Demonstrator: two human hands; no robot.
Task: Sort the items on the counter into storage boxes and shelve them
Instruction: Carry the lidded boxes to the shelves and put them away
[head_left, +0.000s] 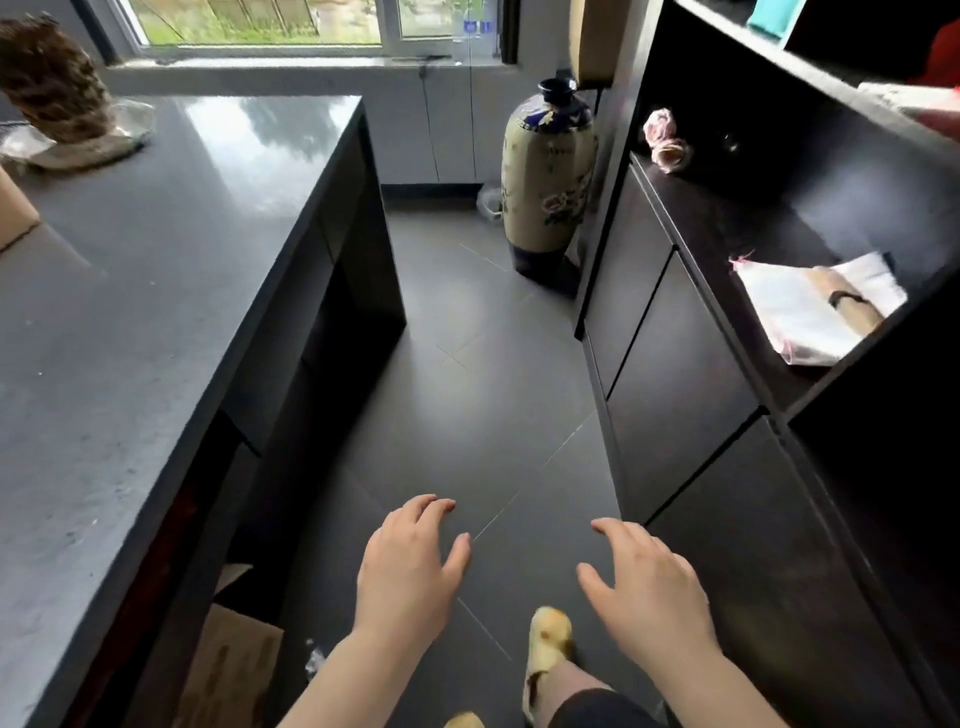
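Observation:
My left hand and my right hand hang in front of me over the dark floor, palms down, fingers relaxed and spread, holding nothing. The dark counter runs along my left. On its far end lies a brown dried bundle in clear wrapping, and a cardboard box corner pokes in at the left edge. The black shelf unit stands on my right. It holds a pinkish yarn-like bundle and a white bag with a wooden item.
A tall cream and blue floor vase stands at the aisle's far end by the shelf. Cardboard sits under the counter at lower left. My slippered foot is on the floor tiles. A window lies ahead.

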